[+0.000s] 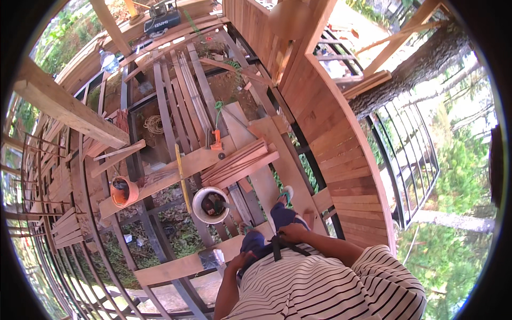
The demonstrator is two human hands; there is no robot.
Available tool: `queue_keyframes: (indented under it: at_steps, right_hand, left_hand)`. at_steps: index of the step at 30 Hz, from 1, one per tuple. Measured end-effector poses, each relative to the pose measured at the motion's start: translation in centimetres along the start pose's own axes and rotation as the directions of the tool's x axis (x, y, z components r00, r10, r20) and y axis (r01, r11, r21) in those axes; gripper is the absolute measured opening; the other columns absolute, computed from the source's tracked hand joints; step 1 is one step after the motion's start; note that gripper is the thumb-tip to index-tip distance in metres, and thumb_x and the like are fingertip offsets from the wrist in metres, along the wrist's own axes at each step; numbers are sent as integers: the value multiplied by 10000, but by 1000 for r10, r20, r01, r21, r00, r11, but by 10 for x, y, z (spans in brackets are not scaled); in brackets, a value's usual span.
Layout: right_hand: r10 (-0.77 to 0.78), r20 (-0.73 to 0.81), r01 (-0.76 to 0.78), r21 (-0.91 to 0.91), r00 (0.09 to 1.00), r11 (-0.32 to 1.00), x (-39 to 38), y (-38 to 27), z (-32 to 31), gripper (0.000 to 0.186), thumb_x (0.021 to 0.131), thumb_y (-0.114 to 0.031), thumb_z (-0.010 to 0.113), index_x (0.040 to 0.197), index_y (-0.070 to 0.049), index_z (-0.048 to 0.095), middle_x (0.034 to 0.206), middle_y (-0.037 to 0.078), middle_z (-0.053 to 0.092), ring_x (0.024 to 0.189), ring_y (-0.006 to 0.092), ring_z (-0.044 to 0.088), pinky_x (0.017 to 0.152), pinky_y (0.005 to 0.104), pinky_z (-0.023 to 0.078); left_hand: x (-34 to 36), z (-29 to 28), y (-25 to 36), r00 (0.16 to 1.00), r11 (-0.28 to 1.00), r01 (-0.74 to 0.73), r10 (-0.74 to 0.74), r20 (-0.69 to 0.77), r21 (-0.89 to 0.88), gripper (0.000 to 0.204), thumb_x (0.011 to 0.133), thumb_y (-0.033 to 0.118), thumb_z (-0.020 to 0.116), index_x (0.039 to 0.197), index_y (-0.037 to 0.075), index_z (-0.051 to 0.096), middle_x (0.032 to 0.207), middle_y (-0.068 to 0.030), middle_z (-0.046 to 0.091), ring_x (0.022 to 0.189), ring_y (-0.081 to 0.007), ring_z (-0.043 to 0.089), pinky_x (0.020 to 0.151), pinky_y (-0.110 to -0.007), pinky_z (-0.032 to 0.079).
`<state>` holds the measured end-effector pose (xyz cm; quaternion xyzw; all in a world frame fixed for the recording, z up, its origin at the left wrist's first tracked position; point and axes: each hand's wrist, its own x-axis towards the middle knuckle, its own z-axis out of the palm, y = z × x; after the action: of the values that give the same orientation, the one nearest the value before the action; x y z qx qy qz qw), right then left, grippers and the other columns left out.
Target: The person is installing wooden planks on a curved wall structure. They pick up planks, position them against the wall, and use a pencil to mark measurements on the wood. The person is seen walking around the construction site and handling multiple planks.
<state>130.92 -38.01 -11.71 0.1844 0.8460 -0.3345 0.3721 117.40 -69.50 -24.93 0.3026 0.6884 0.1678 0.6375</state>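
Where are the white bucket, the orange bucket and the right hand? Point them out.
White bucket [196, 206]: head view, left side of its rim.
Orange bucket [133, 194]: head view, its outer wall.
Right hand [293, 233]: head view, back of the hand.

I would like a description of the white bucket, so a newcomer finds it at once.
Left of the curved wooden wall lies a stack of reddish planks. Below the stack's left end in the picture stands the white bucket, whose pale rim separates it from the orange bucket farther left.
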Motion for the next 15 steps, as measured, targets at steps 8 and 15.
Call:
queue_keyframes:
  at_steps: [8, 15]
  right_hand:
    - [67, 21, -68, 68, 998, 995, 2, 31, -40, 351, 903, -367, 535, 1166, -182, 676, 1043, 187, 701, 971, 387, 674, 857, 512, 519]
    - [60, 36, -64, 120, 998, 991, -5, 77, -109, 353, 890, -341, 550, 1171, -165, 671, 1025, 197, 701, 908, 389, 685, 826, 526, 523]
  left_hand:
    - [31, -8, -2, 977, 654, -204, 90, -193, -729, 614, 1015, 498, 432, 1398, 20, 484, 1291, -112, 578, 1171, -202, 534, 1037, -312, 380]
    - [68, -12, 53, 994, 727, -74, -5, -113, -683, 642, 1009, 508, 439, 1399, -1, 472, 1307, -106, 567, 1194, -203, 518, 1056, -322, 365]
